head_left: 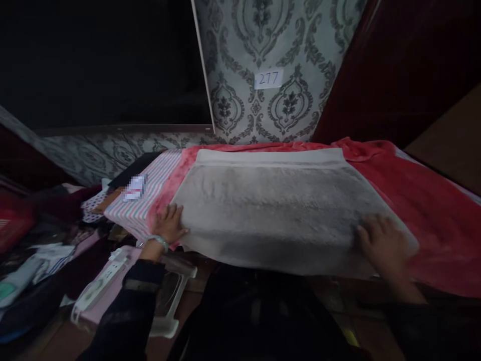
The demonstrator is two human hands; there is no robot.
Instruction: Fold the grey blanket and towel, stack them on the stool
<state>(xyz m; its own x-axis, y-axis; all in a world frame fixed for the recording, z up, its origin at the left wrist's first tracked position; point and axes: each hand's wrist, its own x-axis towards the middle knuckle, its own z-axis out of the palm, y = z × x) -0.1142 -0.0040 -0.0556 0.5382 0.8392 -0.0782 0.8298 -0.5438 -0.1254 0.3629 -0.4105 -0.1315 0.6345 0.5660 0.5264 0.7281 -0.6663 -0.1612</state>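
Observation:
A grey plush cloth [263, 200] with a paler band along its far edge lies spread over a red blanket [432, 215]. Its near edge hangs down at the front. My left hand [170, 224], a bracelet on its wrist, rests at the cloth's left edge with fingers apart. On the right part of the grey cloth lies my right hand [383, 243], its fingers spread and slightly blurred. Neither hand has anything in its grasp.
Left of the red blanket is a striped cloth [161, 173] with a small packet [135, 188]. A power strip [99, 283] and piled clothes lie lower left. Behind are a large dark screen [105, 65] and a wall label [269, 78] reading 277.

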